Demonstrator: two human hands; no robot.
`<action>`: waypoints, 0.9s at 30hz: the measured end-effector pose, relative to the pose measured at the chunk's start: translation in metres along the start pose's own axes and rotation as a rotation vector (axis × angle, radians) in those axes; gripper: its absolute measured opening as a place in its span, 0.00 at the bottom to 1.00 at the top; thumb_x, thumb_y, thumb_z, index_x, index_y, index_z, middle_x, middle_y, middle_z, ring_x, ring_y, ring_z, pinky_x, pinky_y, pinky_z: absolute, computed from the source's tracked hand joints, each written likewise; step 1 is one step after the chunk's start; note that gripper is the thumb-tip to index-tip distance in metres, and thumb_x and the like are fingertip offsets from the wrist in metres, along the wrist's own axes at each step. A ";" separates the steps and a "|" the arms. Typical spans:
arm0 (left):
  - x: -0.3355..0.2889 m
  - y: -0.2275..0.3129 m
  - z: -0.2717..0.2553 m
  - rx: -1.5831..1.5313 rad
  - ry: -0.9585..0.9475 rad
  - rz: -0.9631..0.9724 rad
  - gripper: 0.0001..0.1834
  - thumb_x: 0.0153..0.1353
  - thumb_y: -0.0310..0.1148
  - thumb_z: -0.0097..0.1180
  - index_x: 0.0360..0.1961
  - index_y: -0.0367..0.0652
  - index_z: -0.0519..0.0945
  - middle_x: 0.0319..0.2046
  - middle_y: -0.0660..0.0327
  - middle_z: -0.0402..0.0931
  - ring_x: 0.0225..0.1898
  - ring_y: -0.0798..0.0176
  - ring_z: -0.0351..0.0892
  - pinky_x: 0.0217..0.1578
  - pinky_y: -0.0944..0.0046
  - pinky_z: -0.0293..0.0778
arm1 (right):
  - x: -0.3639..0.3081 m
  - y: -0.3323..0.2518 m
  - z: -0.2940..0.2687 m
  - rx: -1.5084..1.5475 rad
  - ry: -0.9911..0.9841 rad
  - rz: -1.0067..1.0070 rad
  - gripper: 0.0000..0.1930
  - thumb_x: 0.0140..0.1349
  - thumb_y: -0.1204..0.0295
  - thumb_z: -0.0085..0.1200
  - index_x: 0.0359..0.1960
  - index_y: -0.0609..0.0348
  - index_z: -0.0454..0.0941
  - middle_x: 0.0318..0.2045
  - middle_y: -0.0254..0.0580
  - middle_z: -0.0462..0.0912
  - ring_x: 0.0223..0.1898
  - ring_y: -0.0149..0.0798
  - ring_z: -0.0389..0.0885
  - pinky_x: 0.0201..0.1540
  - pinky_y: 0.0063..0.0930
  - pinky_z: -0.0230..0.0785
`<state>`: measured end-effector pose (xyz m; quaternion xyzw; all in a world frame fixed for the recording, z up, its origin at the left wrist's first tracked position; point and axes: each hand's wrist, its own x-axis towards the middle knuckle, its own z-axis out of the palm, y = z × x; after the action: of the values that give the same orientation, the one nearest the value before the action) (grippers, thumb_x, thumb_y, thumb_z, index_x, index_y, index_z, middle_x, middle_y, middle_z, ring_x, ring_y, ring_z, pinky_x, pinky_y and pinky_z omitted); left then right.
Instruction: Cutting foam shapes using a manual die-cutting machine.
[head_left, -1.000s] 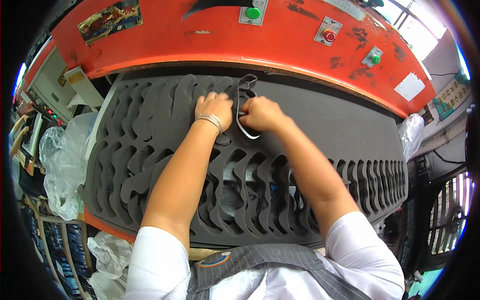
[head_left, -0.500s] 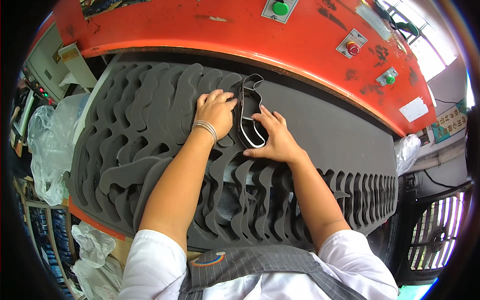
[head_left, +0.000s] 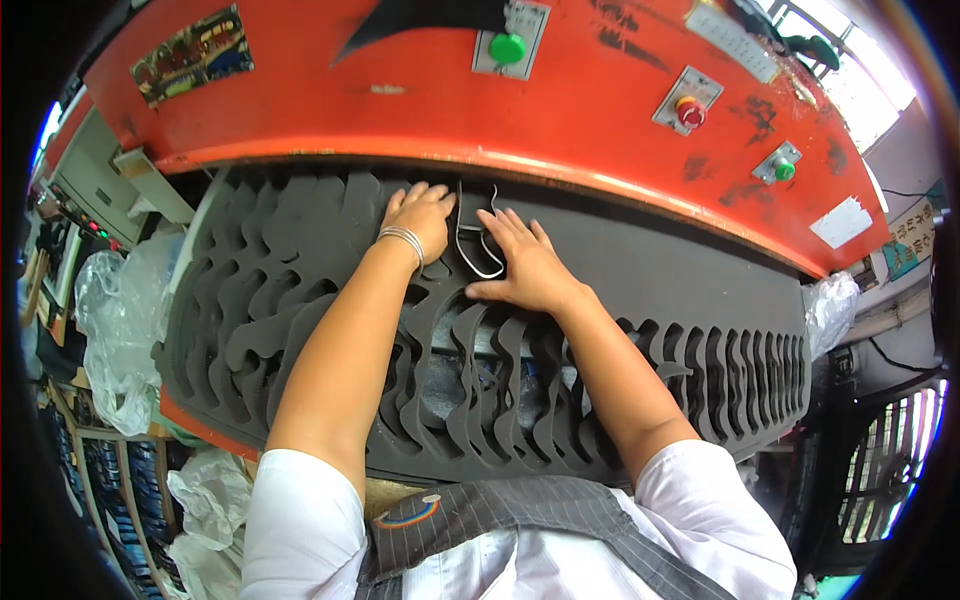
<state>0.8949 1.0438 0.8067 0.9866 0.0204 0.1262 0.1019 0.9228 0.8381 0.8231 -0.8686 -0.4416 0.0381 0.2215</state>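
A wavy metal cutting die (head_left: 484, 272) with a thin bright rim stands on a dark grey foam sheet (head_left: 640, 262), near the red machine's lower edge. Its far end is partly shaded under that edge. My left hand (head_left: 418, 226), with bangles at the wrist, lies with fingers stretched on the foam just left of the die. On the other side, my right hand (head_left: 530, 266) rests against the die, fingertips at its right wall and thumb spread near its close end. Wavy cut-out slots (head_left: 440, 385) fill the foam's left and near parts.
The red machine front (head_left: 420, 120) spans the far side, carrying a green button (head_left: 507, 47), a red stop knob (head_left: 690, 112) and another green button (head_left: 784, 171). Clear plastic bags (head_left: 125, 330) hang at the left. A black fan (head_left: 870, 460) stands at the right.
The view has shifted, showing more of the machine front. Both hands and the die are closer to the machine's lower edge, with the die's far end now in its shade.
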 end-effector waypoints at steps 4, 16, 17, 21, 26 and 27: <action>-0.063 0.054 -0.040 -0.282 -0.045 -0.001 0.23 0.63 0.37 0.51 0.57 0.37 0.74 0.53 0.47 0.75 0.56 0.49 0.74 0.58 0.57 0.68 | -0.103 -0.005 -0.032 0.167 0.541 -0.127 0.52 0.39 0.59 0.75 0.68 0.56 0.59 0.67 0.54 0.59 0.70 0.52 0.55 0.69 0.44 0.53; -0.085 0.148 -0.148 0.036 0.828 0.475 0.12 0.59 0.34 0.55 0.20 0.45 0.76 0.20 0.61 0.70 0.26 0.57 0.72 0.28 0.56 0.67 | -0.213 0.114 -0.262 -0.363 1.998 0.323 0.30 0.71 0.53 0.39 0.60 0.70 0.66 0.60 0.64 0.67 0.63 0.57 0.63 0.65 0.45 0.54; -0.085 0.147 -0.144 0.082 0.763 0.453 0.13 0.59 0.37 0.55 0.19 0.45 0.75 0.20 0.60 0.70 0.28 0.54 0.73 0.30 0.54 0.68 | -0.207 0.119 -0.264 -0.358 1.986 0.357 0.30 0.71 0.53 0.40 0.60 0.71 0.66 0.60 0.65 0.67 0.63 0.58 0.63 0.66 0.45 0.53; -0.124 0.159 -0.161 -0.425 0.508 0.356 0.14 0.60 0.35 0.54 0.19 0.42 0.73 0.20 0.55 0.68 0.26 0.50 0.70 0.27 0.53 0.67 | -0.214 0.115 -0.257 -0.276 1.906 0.291 0.29 0.71 0.55 0.40 0.59 0.73 0.67 0.59 0.66 0.68 0.62 0.58 0.65 0.65 0.45 0.55; -0.261 0.144 -0.114 -0.357 0.011 0.236 0.19 0.61 0.43 0.54 0.17 0.44 0.75 0.18 0.56 0.71 0.24 0.49 0.77 0.24 0.53 0.72 | -0.237 0.121 -0.266 -0.496 1.825 0.200 0.24 0.66 0.62 0.49 0.55 0.72 0.72 0.56 0.62 0.73 0.59 0.56 0.69 0.63 0.45 0.58; -0.294 0.140 -0.109 -0.370 -0.037 0.162 0.18 0.60 0.42 0.56 0.17 0.44 0.76 0.18 0.56 0.71 0.24 0.50 0.76 0.25 0.53 0.72 | -0.239 0.120 -0.266 -0.543 1.806 0.241 0.24 0.65 0.62 0.50 0.55 0.69 0.72 0.56 0.59 0.73 0.60 0.55 0.69 0.63 0.45 0.58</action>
<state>0.5851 0.9087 0.8668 0.9516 -0.0844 0.1175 0.2711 0.9376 0.4961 0.9807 -0.6313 -0.0047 -0.7290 0.2644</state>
